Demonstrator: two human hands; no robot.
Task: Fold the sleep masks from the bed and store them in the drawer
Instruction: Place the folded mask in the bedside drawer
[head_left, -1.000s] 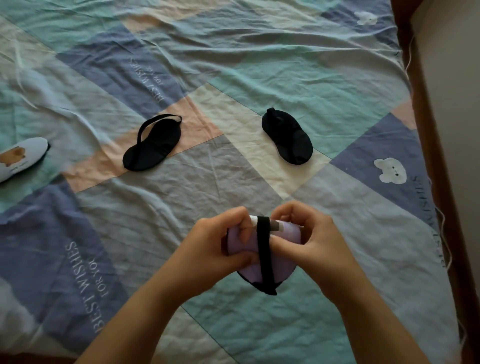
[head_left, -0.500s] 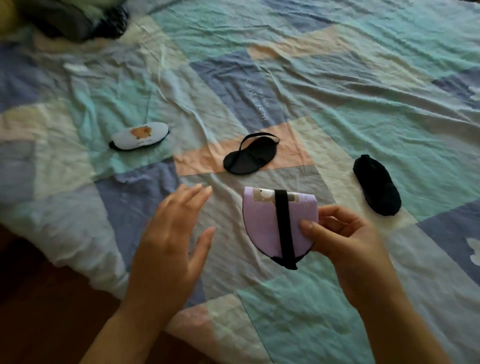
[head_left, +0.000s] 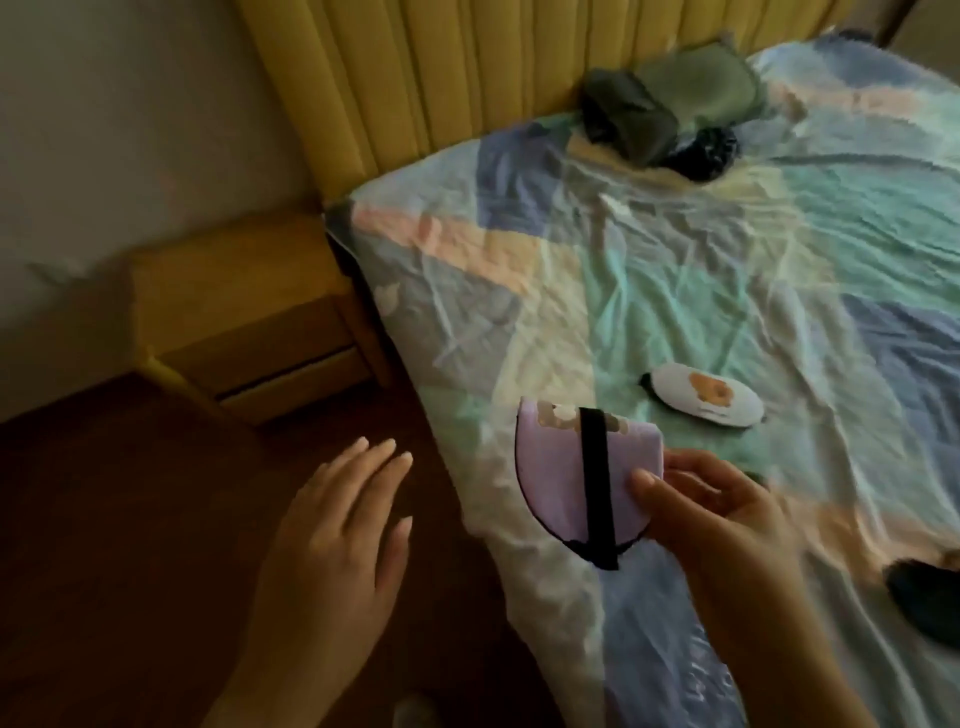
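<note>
My right hand (head_left: 711, 504) pinches a folded purple sleep mask (head_left: 556, 483) with a black strap wrapped down its middle, held upright over the bed's left edge. My left hand (head_left: 337, 545) hovers empty over the dark floor, fingers spread, left of the mask. A white sleep mask with an orange patch (head_left: 862, 400) lies flat on the patchwork bedsheet (head_left: 675, 270). A black sleep mask (head_left: 924, 597) shows partly at the right edge. The wooden nightstand (head_left: 234, 306) with its drawer front (head_left: 291, 384) stands left of the bed, drawer closed or nearly so.
A yellow padded headboard (head_left: 415, 78) rises behind the bed. Dark green and black bundles (head_left: 670, 114) lie near the headboard. The wall (head_left: 130, 119) is at upper left, dark wooden floor (head_left: 130, 519) below it between me and the nightstand.
The view has swung left from the bed's middle to its edge and the nightstand. My left hand let go of the purple mask and moved out over the floor; the right keeps holding it.
</note>
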